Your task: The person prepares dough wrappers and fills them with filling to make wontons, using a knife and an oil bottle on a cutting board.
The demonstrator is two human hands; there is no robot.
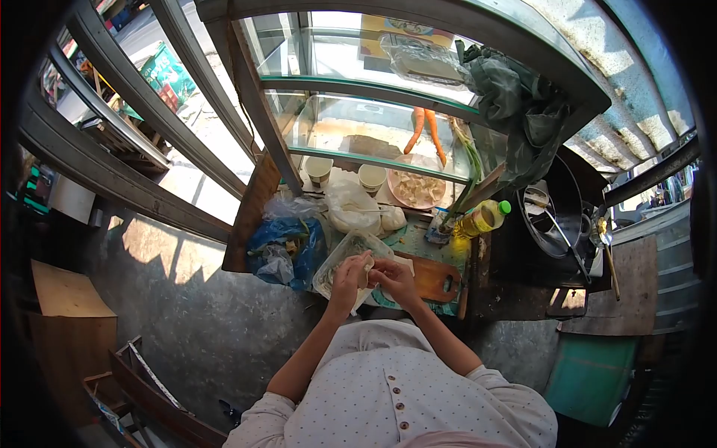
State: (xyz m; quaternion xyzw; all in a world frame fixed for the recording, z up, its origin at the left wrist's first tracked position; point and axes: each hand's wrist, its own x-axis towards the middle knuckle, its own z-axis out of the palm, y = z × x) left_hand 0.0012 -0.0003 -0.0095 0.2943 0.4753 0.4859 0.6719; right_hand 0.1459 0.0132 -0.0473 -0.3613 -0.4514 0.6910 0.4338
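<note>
My left hand [351, 279] and my right hand [392, 281] meet above a clear plastic bag [326, 278] at the counter's front. Between their closed fingers is a small pale piece, too small to name; the left fingers curl round it and the right fingertips pinch at it. Just right of my right hand lies a wooden cutting board [431, 279]. Behind the hands sit a white plastic bag [351, 207] and a pink plate [417, 184] of pale pieces. A blue plastic bag [287, 250] rests to the left.
Two cups [319, 171] stand behind the bags. A yellow oil bottle [484, 217] with a green cap leans near green onions [471, 160]. Carrots [427, 134] lie in the glass case. A large wok [554, 201] with utensils is at the right.
</note>
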